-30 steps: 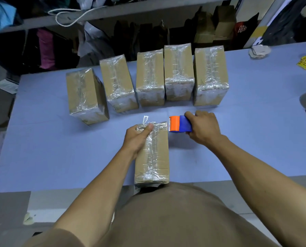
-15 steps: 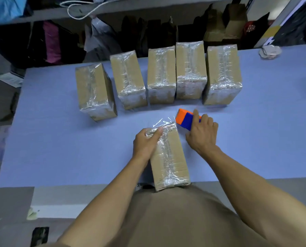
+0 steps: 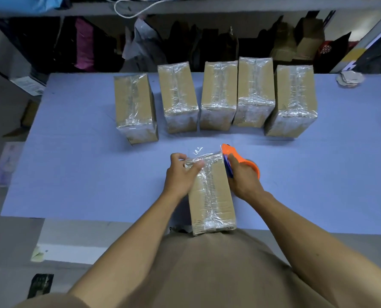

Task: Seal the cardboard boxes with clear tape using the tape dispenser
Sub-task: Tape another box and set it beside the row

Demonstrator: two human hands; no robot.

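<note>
A cardboard box (image 3: pixel 211 196) lies lengthwise on the blue table (image 3: pixel 74 174), its near end at the table's front edge, with clear tape along its top and over both ends. My left hand (image 3: pixel 180 174) grips the box's far left corner, thumb on the taped top. My right hand (image 3: pixel 244 178) holds the orange and blue tape dispenser (image 3: pixel 234 158) against the box's far right side. A loose end of clear tape (image 3: pixel 197 152) sticks up at the far end of the box.
Several taped cardboard boxes (image 3: pixel 218 96) stand in a row across the back of the table. A crumpled wad of paper (image 3: pixel 349 78) lies at the far right. Shelves with bags and cartons run behind the table.
The right hand has brought the dispenser from beyond the box's far end down against its right side and turned it on edge. The box has swung slightly, and the left hand stays on its far corner.
</note>
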